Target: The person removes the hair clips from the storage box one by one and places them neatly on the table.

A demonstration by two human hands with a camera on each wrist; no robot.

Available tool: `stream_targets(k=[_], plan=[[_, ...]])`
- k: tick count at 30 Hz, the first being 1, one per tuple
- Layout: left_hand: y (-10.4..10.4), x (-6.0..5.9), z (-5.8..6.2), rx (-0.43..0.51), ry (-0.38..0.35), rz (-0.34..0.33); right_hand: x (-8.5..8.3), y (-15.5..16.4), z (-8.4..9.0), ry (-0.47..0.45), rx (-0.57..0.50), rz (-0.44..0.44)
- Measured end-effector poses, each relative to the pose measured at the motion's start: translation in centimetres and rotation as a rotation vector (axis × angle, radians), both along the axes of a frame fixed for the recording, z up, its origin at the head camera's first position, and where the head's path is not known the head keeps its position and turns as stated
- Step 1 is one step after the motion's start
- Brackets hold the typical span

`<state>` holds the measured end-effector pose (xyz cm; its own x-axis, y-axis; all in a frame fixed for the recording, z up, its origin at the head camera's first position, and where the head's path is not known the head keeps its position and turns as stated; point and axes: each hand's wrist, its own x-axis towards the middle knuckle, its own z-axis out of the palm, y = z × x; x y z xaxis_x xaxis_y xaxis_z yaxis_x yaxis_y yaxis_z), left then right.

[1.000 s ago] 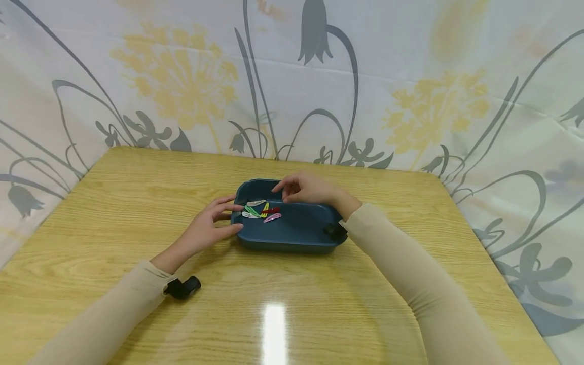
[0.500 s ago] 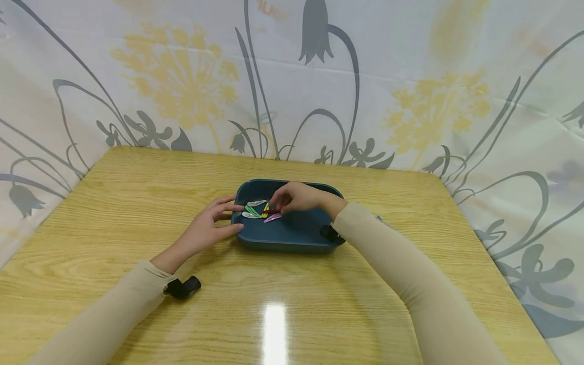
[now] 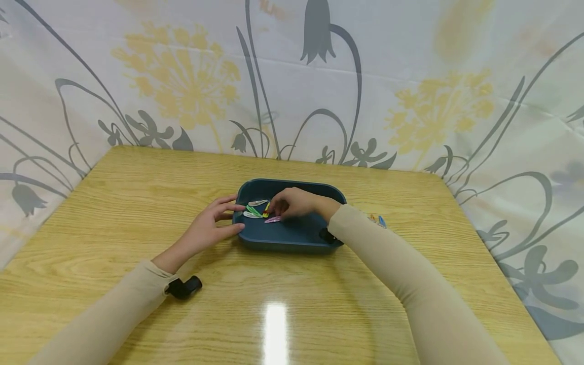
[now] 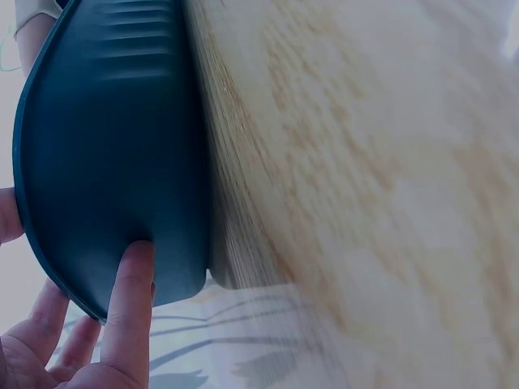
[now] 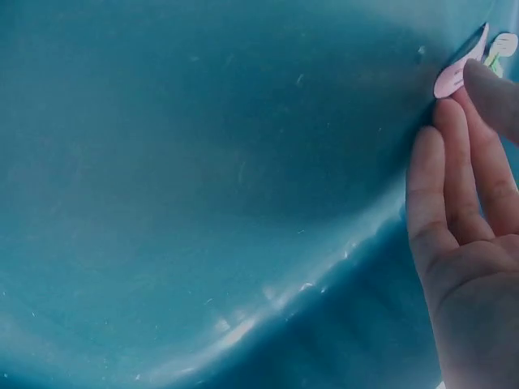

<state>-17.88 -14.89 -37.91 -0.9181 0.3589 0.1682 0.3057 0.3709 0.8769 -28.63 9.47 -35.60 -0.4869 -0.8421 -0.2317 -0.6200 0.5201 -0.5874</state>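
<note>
A dark blue tray [image 3: 296,234] sits mid-table with several coloured hair clips at its left end: white [image 3: 257,203], green [image 3: 253,210], yellow [image 3: 266,207] and pink [image 3: 272,219]. My left hand [image 3: 218,223] grips the tray's left end, with the thumb on the outer wall and the fingers at the rim. The left wrist view shows the thumb [image 4: 130,300] pressed on the tray wall [image 4: 113,146]. My right hand [image 3: 294,203] reaches into the tray. Its nearly straight fingers [image 5: 454,186] touch the pink clip [image 5: 450,79] on the tray floor [image 5: 203,178].
Two small clips, orange and blue [image 3: 377,220], lie on the wooden table [image 3: 114,213] just right of the tray. A floral curtain [image 3: 410,76] closes off the table's far and side edges. Glare [image 3: 274,329] marks the near tabletop.
My right hand came down from the tray's far rim onto the clips and now covers the red one. The left hand stayed put. The forearm shifted, uncovering the clips on the table.
</note>
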Motion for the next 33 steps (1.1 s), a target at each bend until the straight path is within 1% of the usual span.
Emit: stream_targets(k=[5,10,15,21,25,30,33], plan=[[0.0,-0.1,0.1,-0.005,0.001,0.000,0.2,-0.2,-0.1,0.004,0.026,-0.007],[0.1,-0.1,0.2,-0.003,-0.004,-0.006,0.6,-0.5,0.0,0.028,0.038,0.014],[0.1,-0.1,0.2,0.004,-0.007,-0.007,0.7,-0.4,0.2,0.024,0.065,0.035],[0.0,0.0,0.4,-0.003,-0.006,-0.003,0.6,0.0,0.5,0.019,0.053,0.066],[0.0,0.0,0.4,-0.002,-0.008,-0.006,0.5,0.3,0.7,0.013,0.023,0.036],[0.0,0.0,0.3,0.008,-0.005,-0.009,0.6,0.7,1.3,0.007,-0.040,-0.024],[-0.1,0.1,0.2,0.000,0.013,-0.009,0.8,1.0,1.8,-0.006,-0.073,-0.064]])
